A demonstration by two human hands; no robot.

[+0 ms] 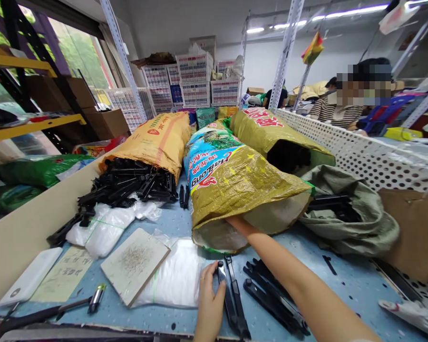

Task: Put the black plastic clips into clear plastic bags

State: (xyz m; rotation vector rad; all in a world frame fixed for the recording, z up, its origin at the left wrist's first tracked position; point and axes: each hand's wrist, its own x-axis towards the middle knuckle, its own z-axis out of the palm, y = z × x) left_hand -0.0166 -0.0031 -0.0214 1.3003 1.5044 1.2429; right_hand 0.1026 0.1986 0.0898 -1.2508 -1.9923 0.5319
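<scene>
My left hand (209,297) lies near the front edge of the blue table (345,280), its fingers curled on a long black plastic part (232,297) that lies flat. More black parts (271,294) lie just right of it. My right forearm (271,251) reaches forward into the open mouth of a yellow woven sack (235,185); the hand itself is hidden inside. A pile of black plastic parts (128,183) spills from an orange sack (157,140) at the left.
White plastic bags (107,228) and a square board (134,263) lie at the left front, with a white flat device (30,275) and a lighter (97,298). A green cloth sack (356,213) and perforated white panel (342,147) stand right. A person sits beyond it.
</scene>
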